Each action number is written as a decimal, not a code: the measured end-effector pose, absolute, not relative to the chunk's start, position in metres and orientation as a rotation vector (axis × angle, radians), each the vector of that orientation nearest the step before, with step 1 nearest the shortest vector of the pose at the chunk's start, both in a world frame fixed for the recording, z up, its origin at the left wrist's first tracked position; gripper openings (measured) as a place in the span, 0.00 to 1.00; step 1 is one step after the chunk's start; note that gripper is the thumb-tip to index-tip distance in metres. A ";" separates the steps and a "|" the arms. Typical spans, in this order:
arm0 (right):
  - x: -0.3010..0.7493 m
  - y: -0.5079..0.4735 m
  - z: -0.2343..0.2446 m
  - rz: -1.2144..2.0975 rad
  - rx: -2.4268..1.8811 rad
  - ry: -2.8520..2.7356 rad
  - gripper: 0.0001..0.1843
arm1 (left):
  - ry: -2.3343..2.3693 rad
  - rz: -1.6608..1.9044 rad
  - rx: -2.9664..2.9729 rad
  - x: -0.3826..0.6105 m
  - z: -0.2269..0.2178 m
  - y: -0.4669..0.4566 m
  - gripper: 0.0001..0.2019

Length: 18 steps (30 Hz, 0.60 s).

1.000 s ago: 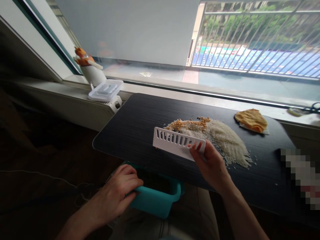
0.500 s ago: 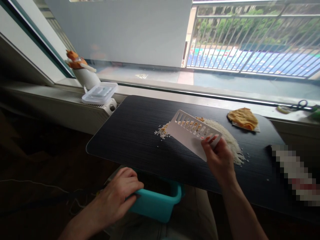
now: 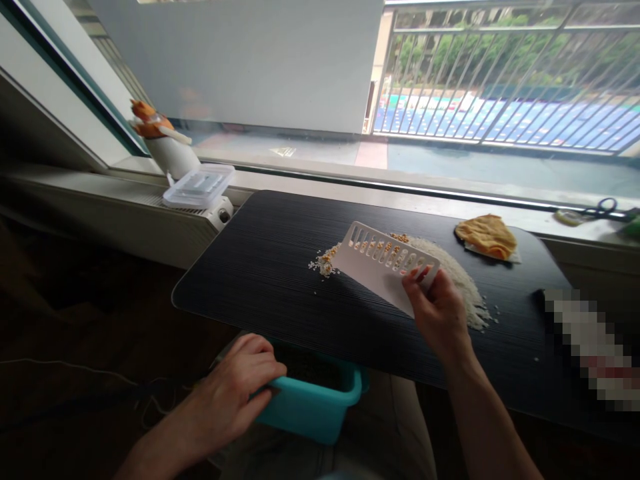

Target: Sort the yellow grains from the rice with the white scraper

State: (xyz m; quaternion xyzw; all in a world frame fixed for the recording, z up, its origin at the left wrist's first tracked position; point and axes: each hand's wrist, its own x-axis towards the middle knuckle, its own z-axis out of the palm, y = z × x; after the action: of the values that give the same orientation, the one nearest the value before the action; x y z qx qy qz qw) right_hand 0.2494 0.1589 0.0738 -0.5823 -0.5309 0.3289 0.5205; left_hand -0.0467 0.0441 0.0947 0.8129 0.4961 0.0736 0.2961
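My right hand grips the right end of a white slotted plastic scraper, held tilted over the table. Behind the scraper lies a heap of white rice, with some yellow-orange grains at its far edge and more seen through the slots. Past the scraper's left end sits a small pile of rice and yellow grains. My left hand is closed over the rim of a teal plastic bin below the table's near edge. The bin's inside is dark, so its contents are unclear.
The dark table stands against a window sill. On it are a folded yellow cloth and a blurred-out object at the right. A clear plastic box and a white canister stand at left; scissors lie on the sill.
The scraper has tilted slightly and shifted a little to the left in my right hand. My left hand and the bin stay in place.
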 end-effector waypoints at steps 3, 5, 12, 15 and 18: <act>0.250 0.160 0.072 0.788 -1.419 -1.307 0.11 | 1.318 0.216 2.162 -0.046 0.096 0.044 0.12; 0.249 0.159 0.072 0.831 -1.396 -1.313 0.11 | 1.316 0.227 2.166 -0.045 0.096 0.044 0.12; 0.246 0.158 0.075 0.884 -1.334 -1.272 0.13 | 1.310 0.226 2.156 -0.046 0.094 0.045 0.12; 0.247 0.158 0.074 0.865 -1.363 -1.301 0.11 | 1.310 0.206 2.156 -0.047 0.095 0.045 0.12; 0.249 0.157 0.073 0.895 -1.357 -1.329 0.11 | 1.309 0.204 2.163 -0.047 0.095 0.044 0.12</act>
State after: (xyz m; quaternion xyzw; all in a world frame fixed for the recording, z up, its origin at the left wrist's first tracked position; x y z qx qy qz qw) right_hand 0.2487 0.1566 0.0728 -0.5604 -0.5492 0.3698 0.4976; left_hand -0.0471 0.0444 0.0948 0.8140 0.4927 0.0768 0.2978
